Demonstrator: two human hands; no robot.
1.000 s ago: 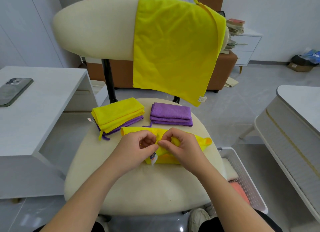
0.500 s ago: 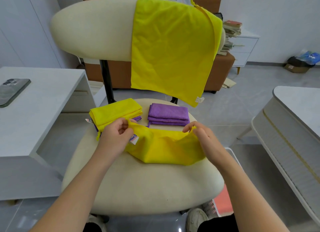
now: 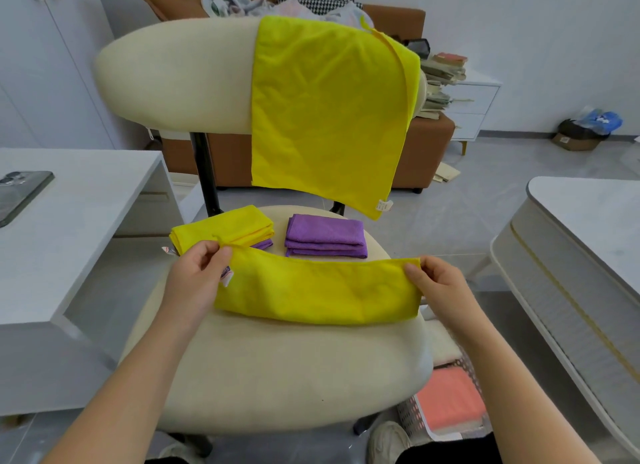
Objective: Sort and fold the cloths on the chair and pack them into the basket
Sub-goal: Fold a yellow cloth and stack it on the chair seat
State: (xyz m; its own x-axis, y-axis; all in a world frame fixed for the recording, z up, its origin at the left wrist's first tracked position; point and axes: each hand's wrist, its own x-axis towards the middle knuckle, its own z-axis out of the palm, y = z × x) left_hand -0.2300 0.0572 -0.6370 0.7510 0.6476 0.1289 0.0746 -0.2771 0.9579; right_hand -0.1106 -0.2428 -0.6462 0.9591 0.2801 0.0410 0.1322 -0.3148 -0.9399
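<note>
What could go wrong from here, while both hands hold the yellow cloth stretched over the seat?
1. The stretched yellow cloth reaches the right edge of the seat at the right hand; if released, that end may slide off.
2. The left hand pinches its corner right beside the folded yellow stack, so a careless fold may disturb that stack.

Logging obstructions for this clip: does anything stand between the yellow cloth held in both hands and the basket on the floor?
Nothing visible blocks it. The yellow cloth, pinched by the left hand and right hand, lies on the chair seat; the basket sits below the seat's right edge, which hides part of it.
</note>
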